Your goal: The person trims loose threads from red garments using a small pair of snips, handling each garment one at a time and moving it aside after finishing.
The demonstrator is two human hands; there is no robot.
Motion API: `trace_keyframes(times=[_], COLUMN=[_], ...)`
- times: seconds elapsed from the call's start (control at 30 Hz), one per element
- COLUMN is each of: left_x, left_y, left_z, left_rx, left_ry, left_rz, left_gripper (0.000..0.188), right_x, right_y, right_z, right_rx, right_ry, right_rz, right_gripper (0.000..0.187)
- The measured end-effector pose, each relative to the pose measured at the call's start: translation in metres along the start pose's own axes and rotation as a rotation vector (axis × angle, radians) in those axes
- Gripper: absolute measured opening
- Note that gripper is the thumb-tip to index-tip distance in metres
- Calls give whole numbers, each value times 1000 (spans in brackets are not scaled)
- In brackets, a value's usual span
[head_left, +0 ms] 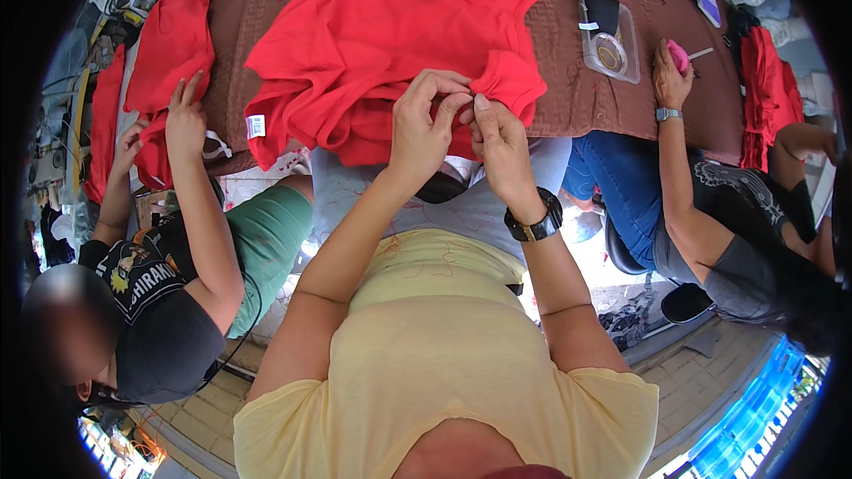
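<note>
A large red garment [382,44] lies bunched across the table in front of me, its near folds hanging over the edge. My left hand [424,124] is closed, thumb and fingers pinching the garment at its near right part. Right beside it, my right hand [504,146], with a dark watch on the wrist, pinches the same spot, the thumbs almost touching. A short, sleeve-like end of the red cloth sticks up just beyond my fingertips. Whether a small tool or thread is between the fingers cannot be made out.
A brown patterned cloth [568,80] covers the table. A clear plastic box [621,66] holds a tape roll and dark items. At left, a co-worker's hands handle red pieces [173,44]; at right, another co-worker's hand [672,80] rests by a pink object [679,57].
</note>
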State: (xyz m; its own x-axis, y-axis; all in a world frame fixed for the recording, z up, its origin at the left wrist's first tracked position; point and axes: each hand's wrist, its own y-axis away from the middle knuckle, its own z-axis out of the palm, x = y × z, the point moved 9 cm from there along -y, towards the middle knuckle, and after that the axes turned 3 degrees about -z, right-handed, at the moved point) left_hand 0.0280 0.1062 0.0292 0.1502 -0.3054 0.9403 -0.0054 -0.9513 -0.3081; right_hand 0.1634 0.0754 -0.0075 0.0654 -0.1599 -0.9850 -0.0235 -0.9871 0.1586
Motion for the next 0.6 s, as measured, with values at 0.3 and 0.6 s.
trace_keyframes(times=[0.3,0.6], left_x=[7,4], left_y=[2,2], left_z=[3,2], left_rx=[-12,-27], left_ry=[-90,-87], left_rz=[34,99], left_gripper=[4,4], right_x=[5,6], right_y=[-3,-7], right_z=[3,6], right_rx=[-74,-154], right_ry=[-316,-350], right_rz=[114,156], right_gripper=[39,37])
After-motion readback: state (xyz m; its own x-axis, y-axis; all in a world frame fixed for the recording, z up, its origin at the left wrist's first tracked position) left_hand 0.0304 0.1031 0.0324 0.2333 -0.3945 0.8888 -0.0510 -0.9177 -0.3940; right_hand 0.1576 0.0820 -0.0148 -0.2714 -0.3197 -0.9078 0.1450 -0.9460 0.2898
